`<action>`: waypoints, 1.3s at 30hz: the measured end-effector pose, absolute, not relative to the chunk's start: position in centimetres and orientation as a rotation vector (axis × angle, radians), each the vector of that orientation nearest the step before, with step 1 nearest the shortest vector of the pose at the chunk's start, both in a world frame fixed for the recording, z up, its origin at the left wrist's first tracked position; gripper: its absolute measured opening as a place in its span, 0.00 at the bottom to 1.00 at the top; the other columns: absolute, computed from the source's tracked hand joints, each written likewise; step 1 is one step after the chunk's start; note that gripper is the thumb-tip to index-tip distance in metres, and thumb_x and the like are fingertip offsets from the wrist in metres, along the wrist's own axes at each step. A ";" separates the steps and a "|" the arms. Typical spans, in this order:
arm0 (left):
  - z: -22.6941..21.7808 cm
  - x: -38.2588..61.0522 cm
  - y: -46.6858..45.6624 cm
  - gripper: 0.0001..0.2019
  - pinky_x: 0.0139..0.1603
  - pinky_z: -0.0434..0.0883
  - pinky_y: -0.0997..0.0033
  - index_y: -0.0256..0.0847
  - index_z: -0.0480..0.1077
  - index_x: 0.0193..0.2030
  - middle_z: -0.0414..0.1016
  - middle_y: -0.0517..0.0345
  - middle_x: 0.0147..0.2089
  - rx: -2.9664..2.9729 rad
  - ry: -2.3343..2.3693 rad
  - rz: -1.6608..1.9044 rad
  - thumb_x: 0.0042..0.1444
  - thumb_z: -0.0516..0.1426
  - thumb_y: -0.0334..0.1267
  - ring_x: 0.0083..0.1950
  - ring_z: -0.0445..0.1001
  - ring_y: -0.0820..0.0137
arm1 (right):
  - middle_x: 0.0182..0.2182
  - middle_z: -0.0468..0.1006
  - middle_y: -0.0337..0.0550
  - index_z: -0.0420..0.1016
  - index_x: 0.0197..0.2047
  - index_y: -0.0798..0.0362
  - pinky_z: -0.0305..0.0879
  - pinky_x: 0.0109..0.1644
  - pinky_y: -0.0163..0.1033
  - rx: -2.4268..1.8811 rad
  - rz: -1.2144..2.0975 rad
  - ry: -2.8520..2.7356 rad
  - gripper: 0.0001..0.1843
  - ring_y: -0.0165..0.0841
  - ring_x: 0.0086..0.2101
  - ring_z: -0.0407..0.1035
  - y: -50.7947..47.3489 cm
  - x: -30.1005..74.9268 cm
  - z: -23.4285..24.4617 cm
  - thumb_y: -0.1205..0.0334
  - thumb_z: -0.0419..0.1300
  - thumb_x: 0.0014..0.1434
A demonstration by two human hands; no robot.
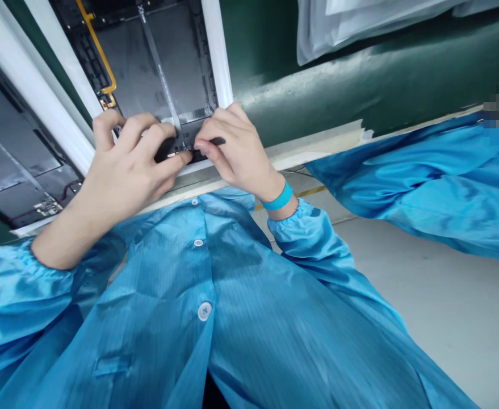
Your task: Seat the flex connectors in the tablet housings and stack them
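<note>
Device (147, 74) top cropped; left hand (125, 165) hides btm edge

Around my bench
A second tablet (15, 153) lies far left. White bags (360, 23) sit far right above the green surface (360, 74). A co-worker's blue sleeve (423, 170) is on the right.

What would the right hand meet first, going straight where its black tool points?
Probably the fingertips of the left hand, just ahead of the tool at the device's lower edge; depth is unclear.
</note>
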State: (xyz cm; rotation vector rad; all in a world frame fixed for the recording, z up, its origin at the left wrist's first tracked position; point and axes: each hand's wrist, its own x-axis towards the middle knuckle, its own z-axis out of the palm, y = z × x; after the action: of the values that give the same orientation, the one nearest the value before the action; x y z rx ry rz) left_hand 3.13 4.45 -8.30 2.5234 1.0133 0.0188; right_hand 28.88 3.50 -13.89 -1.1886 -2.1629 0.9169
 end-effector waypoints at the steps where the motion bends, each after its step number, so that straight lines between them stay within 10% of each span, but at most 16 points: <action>1: -8.2 3.2 4.1 0.17 0.72 0.61 0.10 0.49 0.80 0.68 0.74 0.43 0.76 2.522 1.025 0.033 0.83 0.54 0.44 0.77 0.70 0.34 | 0.42 0.81 0.46 0.71 0.46 0.43 0.71 0.63 0.58 -1.203 0.939 -2.128 0.34 0.45 0.49 0.76 3.5 29.0 -13.8 0.36 0.31 0.84; 39: -7.6 3.7 5.5 0.24 0.73 0.69 0.34 0.43 0.76 0.74 0.73 0.43 0.78 2.426 0.908 -0.080 0.86 0.46 0.45 0.76 0.69 0.42 | 0.35 0.81 0.45 0.72 0.42 0.40 0.68 0.66 0.58 -1.472 0.842 -1.945 0.34 0.46 0.46 0.76 3.9 29.6 -12.5 0.33 0.34 0.83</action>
State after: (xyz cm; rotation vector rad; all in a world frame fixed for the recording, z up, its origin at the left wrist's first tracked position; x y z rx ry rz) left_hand 3.73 5.46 -7.60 2.4260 0.9075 -0.0799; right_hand 29.62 3.88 -12.48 -1.4720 -1.9450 0.8424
